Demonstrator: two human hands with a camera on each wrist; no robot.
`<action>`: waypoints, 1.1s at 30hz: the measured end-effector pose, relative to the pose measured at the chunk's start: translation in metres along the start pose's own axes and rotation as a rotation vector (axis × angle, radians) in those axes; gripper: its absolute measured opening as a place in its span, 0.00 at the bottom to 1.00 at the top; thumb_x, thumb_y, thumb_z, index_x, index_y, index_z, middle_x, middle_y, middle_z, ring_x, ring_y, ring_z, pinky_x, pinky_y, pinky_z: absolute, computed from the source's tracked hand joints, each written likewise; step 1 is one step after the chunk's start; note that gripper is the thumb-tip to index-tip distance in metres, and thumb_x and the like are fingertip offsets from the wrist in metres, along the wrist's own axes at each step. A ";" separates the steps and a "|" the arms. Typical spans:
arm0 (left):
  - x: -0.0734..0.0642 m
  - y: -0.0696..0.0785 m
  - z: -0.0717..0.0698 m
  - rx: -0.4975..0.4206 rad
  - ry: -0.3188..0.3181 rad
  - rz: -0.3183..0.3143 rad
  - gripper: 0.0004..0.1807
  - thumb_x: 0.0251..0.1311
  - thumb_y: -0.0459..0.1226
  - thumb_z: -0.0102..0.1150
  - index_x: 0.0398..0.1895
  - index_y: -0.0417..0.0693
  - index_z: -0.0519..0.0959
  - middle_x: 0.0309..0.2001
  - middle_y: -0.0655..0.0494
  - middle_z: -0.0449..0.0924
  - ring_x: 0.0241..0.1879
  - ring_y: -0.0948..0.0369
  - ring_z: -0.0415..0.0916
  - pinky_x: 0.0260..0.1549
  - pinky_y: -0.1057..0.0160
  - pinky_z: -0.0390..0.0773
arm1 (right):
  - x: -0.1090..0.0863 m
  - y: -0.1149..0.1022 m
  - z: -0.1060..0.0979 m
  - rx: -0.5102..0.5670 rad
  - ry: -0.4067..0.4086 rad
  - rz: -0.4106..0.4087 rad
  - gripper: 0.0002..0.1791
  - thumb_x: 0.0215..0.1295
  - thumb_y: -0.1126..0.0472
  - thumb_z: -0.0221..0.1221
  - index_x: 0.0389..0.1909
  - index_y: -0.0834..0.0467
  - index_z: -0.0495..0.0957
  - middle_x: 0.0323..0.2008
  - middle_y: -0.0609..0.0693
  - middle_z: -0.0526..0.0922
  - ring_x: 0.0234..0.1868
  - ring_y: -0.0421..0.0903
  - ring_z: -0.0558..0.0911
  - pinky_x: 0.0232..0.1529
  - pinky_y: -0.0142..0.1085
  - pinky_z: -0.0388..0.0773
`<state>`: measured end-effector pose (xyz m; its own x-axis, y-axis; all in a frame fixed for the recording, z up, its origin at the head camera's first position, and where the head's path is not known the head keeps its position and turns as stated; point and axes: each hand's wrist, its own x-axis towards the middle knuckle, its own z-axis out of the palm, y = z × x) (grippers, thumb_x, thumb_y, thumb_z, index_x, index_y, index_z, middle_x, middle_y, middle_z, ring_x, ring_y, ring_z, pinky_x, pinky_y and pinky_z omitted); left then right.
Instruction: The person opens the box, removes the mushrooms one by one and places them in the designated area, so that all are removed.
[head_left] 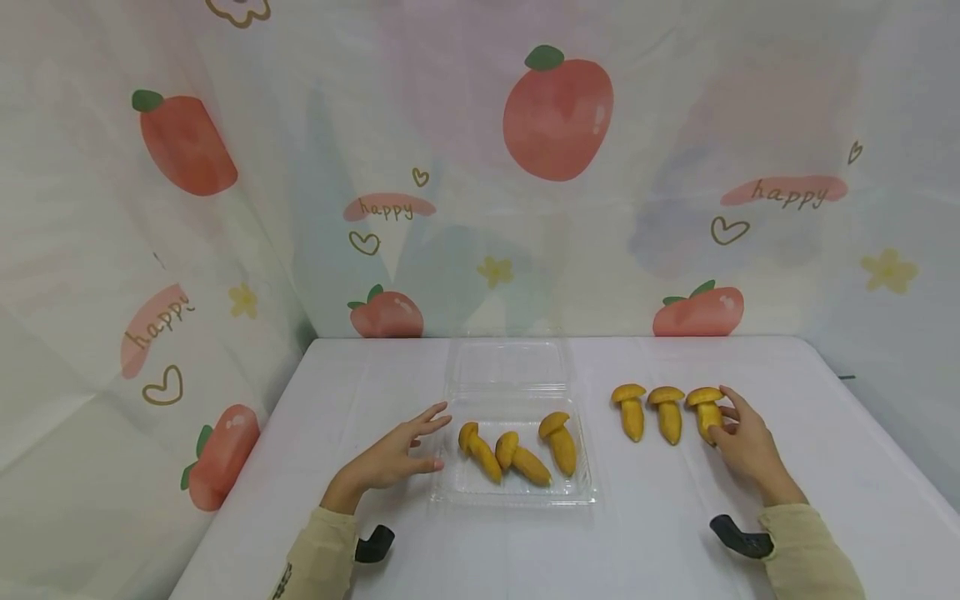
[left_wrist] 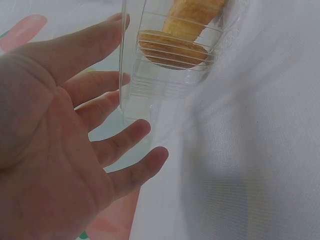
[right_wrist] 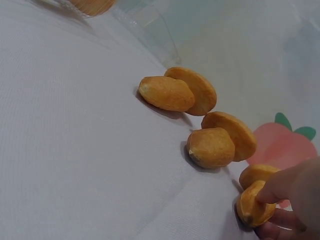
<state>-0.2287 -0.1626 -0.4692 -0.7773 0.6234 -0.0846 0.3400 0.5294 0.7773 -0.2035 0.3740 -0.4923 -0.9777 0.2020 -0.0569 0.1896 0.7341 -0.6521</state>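
My right hand (head_left: 750, 450) pinches the rightmost yellow mushroom (head_left: 705, 410) of a row, thumb against its stem in the right wrist view and fingers partly hidden behind. Left of it lie a middle mushroom (head_left: 667, 417) and a leftmost one (head_left: 631, 414), caps toward the back. A clear plastic clamshell box (head_left: 517, 498) stands with its lid raised, holding a left mushroom (head_left: 480, 452), a middle mushroom (head_left: 528, 465) and a right mushroom (head_left: 559, 446). Beside the box's left wall, my left hand (head_left: 390, 457) has its fingers spread, fingertips right at the wall in the left wrist view.
The box's clear lid (head_left: 510, 365) leans back toward the rear edge of the white-covered table (head_left: 652, 533). A printed cloth backdrop (head_left: 465, 108) rises behind the table and along its left side. Black curved pieces (head_left: 738, 537) stick out by both sleeves.
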 end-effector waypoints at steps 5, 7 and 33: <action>-0.002 0.002 0.000 -0.018 0.001 -0.009 0.39 0.68 0.38 0.63 0.78 0.43 0.59 0.83 0.48 0.45 0.80 0.41 0.48 0.70 0.35 0.64 | -0.001 0.002 0.001 -0.005 0.039 -0.016 0.41 0.67 0.67 0.53 0.77 0.71 0.45 0.62 0.81 0.66 0.52 0.71 0.76 0.46 0.52 0.82; -0.002 0.002 0.000 -0.025 0.002 -0.007 0.38 0.68 0.37 0.63 0.78 0.42 0.59 0.83 0.47 0.45 0.80 0.41 0.48 0.70 0.34 0.64 | -0.002 0.002 0.001 -0.008 0.053 -0.033 0.40 0.66 0.67 0.53 0.76 0.72 0.47 0.60 0.81 0.69 0.50 0.71 0.77 0.41 0.44 0.81; -0.003 0.004 0.000 -0.010 0.011 -0.009 0.38 0.67 0.38 0.64 0.78 0.43 0.60 0.83 0.50 0.46 0.80 0.41 0.49 0.70 0.34 0.65 | -0.010 -0.023 -0.006 0.060 0.211 -0.065 0.37 0.75 0.58 0.50 0.77 0.70 0.49 0.65 0.82 0.61 0.61 0.78 0.64 0.57 0.72 0.68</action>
<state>-0.2256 -0.1623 -0.4662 -0.7859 0.6124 -0.0849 0.3276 0.5290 0.7828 -0.1978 0.3589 -0.4726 -0.9462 0.2909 0.1417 0.1149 0.7114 -0.6933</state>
